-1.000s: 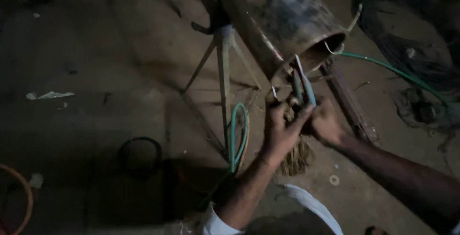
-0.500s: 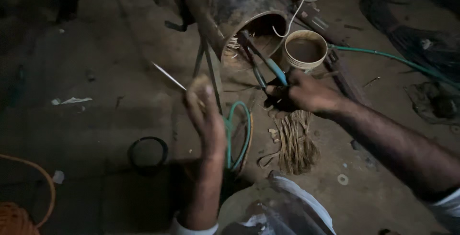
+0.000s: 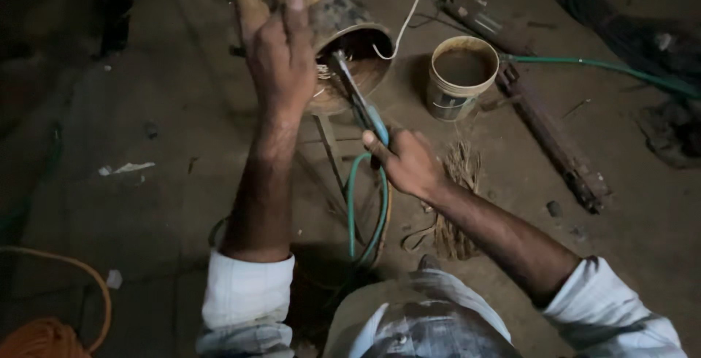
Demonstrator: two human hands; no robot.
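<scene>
biggest thing here is the rusty steel cylinder (image 3: 332,18), a motor-like housing lying tilted on a thin metal stand (image 3: 328,150) with its open mouth facing me, and i'd bet it's properly heavy and rigid, so nothing i'd try to lift from the rim. my left hand (image 3: 277,51) is laid over the top of the shell near the mouth, fingers spread and curved against it rather than gripping, which looks like the sensible place to steady it since the surface seems rough, not slippery. inside the mouth there's a tangle of copper winding wire (image 3: 326,80), which i'd judge thin, springy and easy to nick, so best grabbed near the ends. my right hand (image 3: 409,164) has its fingers closed tight around the blue handles of the pliers (image 3: 358,98), whose nose reaches into the opening; whether the jaws are biting wire i can't tell, it's too dark in there. stiff tool, good grip low on the handles. a green hose (image 3: 365,204) loops under that hand, floppy and light. further right a plastic bucket (image 3: 460,77) sits on the floor, then a bundle of pulled wire strands (image 3: 456,204), and a white lead (image 3: 401,25) hanging off the rim.
</scene>
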